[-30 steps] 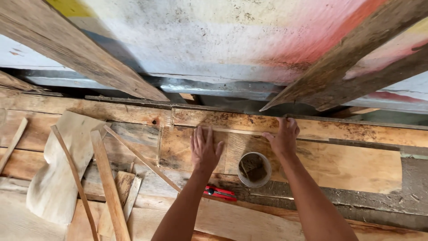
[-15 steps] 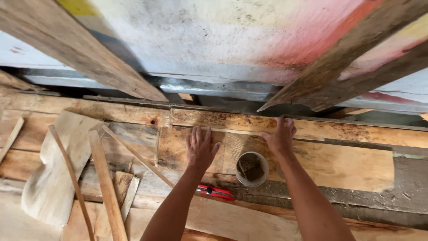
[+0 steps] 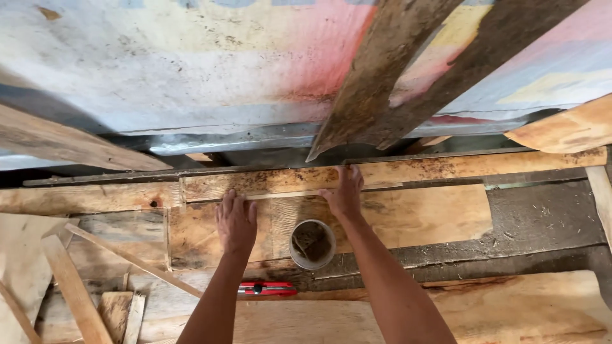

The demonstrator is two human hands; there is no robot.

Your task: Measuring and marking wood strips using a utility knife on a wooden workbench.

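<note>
Fingers of left hand (image 3: 235, 220) and right hand (image 3: 344, 191): spread flat, gripping nothing, pressed on plywood panel (image 3: 395, 213); small round can (image 3: 312, 244) between the wrists; red utility knife (image 3: 268, 288) behind them; judged best: even pressure, panel edge tight to upper plank (image 3: 446, 167).

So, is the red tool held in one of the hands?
No, the red tool lies on the boards, apart from both flat hands.

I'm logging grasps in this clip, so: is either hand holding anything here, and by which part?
Nothing is held. The left hand and right hand lie flat, palms down, on the plywood sheet, near its upper edge.
</note>
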